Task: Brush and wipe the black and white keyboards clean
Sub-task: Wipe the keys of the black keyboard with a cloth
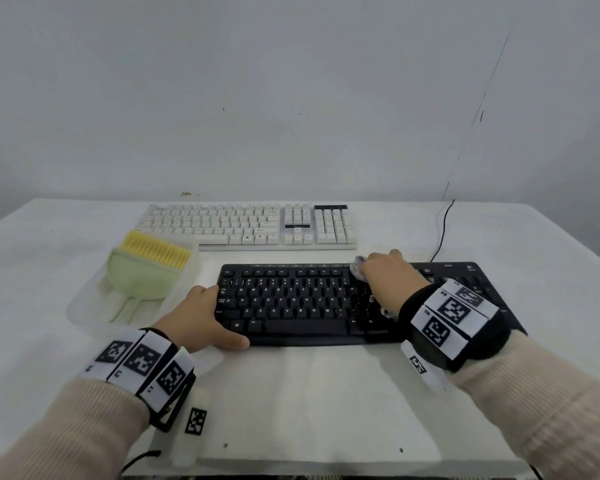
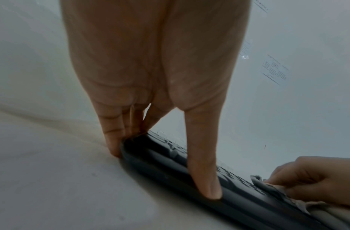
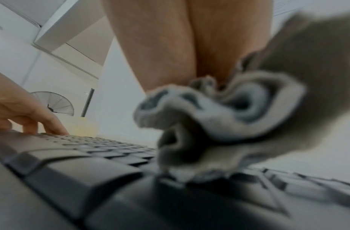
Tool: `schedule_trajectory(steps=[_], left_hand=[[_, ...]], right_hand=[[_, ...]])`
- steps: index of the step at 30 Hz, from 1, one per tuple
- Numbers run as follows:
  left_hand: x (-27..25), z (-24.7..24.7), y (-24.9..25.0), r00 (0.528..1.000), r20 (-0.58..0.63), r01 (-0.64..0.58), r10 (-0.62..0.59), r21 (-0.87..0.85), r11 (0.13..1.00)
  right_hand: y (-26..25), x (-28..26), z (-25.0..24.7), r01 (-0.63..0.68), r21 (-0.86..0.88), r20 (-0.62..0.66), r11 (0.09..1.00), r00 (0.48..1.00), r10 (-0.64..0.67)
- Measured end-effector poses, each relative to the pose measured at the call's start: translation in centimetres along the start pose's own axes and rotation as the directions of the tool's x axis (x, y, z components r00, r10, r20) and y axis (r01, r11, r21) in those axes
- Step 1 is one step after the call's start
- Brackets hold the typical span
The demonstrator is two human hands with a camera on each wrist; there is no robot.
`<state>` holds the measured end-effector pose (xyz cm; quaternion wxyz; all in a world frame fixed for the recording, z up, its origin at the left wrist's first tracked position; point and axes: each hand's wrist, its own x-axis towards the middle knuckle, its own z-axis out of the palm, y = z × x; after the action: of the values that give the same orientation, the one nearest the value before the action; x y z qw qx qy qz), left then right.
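Beige sleeves and marker-covered wristbands sit nearest, both forearms reaching onto the white table (image 1: 309,393). Just beyond them lies the black keyboard (image 1: 291,303), near and centre. At its left end the left hand (image 1: 201,320) steadies it: the thumb lies along the near edge and the fingers (image 2: 115,133), pressed together, curl down against the left end. The right hand (image 1: 388,275) is over the right-of-centre keys near the far edge, its fingers bunched around a crumpled grey cloth (image 3: 219,124) that touches the keys. To the left, a clear tray (image 1: 84,303) holds the pale green brush (image 1: 142,275) with yellow bristles, lying unused. Farthest, near the wall, the white keyboard (image 1: 246,225) sits untouched by either hand. With the brush set down and the cloth at work, the black keyboard looks to be in its wiping stage; how much of it is already wiped cannot be told, and the white keyboard probably remains.
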<state>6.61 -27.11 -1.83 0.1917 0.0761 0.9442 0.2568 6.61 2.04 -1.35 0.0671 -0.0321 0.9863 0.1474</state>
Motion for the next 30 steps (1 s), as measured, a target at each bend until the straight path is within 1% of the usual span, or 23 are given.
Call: schedule_trajectory(steps=[4,7,8,9,11,13,15,16,17,19,21,24,25,27,30], left_hand=[[-0.1,0.0,0.1,1.0,0.005,0.002,-0.002,0.009,1.0],[0.0,0.0,0.2,1.0,0.005,0.004,-0.004,0.002,1.0],[0.0,0.0,0.1,1.0,0.005,0.006,-0.006,0.001,1.0],[0.0,0.0,0.1,1.0,0.003,0.006,-0.006,0.002,1.0],[0.0,0.0,0.1,1.0,-0.002,0.005,-0.005,0.006,1.0],[0.0,0.0,0.2,1.0,-0.001,0.009,-0.009,0.01,1.0],[0.0,0.0,0.2,1.0,0.001,0.009,-0.009,0.012,1.0],[0.0,0.0,0.2,1.0,0.002,0.008,-0.008,0.012,1.0],[0.0,0.0,0.2,1.0,0.003,0.007,-0.007,0.012,1.0],[0.0,0.0,0.1,1.0,0.004,0.004,-0.004,0.011,1.0],[0.0,0.0,0.1,1.0,0.004,0.005,-0.005,0.007,1.0],[0.1,0.0,0.1,1.0,0.002,0.004,-0.004,0.004,1.0],[0.1,0.0,0.1,1.0,0.004,0.007,-0.007,0.005,1.0],[0.1,0.0,0.0,1.0,0.005,0.009,-0.009,0.01,1.0],[0.0,0.0,0.1,1.0,0.001,0.007,-0.007,0.004,1.0]], right_hand=[[2.5,0.4,0.7,-0.063,0.013,0.087,0.998,0.994,0.061],[4.4,0.8,0.6,-0.188,-0.009,0.124,0.982,0.974,0.187],[4.7,1.0,0.4,-0.206,-0.002,0.121,0.979,0.971,0.205],[4.9,1.1,0.0,-0.206,0.016,0.109,0.978,0.973,0.203],[4.5,1.1,-0.9,-0.156,0.036,0.097,0.987,0.984,0.152],[2.9,0.9,-1.6,-0.057,0.124,0.077,0.991,0.996,0.048],[0.7,0.4,-1.7,0.043,0.233,-0.007,0.972,0.999,-0.042],[-0.2,0.1,-1.8,0.066,0.244,-0.034,0.967,0.998,-0.06],[-0.9,-0.2,-1.7,0.097,0.211,-0.05,0.973,0.995,-0.088],[-0.9,-0.1,-1.4,0.127,0.168,-0.044,0.978,0.992,-0.122],[-0.2,0.1,-1.3,0.099,0.157,0.032,0.983,0.994,-0.105],[1.6,0.1,-0.4,-0.047,0.135,0.145,0.99,0.989,0.027],[2.4,0.1,0.2,-0.067,0.118,0.137,0.991,0.989,0.05],[4.1,-0.4,0.7,-0.038,0.058,0.108,0.998,0.994,0.032],[5.7,-1.6,0.5,-0.071,0.016,0.13,0.997,0.989,0.069]])
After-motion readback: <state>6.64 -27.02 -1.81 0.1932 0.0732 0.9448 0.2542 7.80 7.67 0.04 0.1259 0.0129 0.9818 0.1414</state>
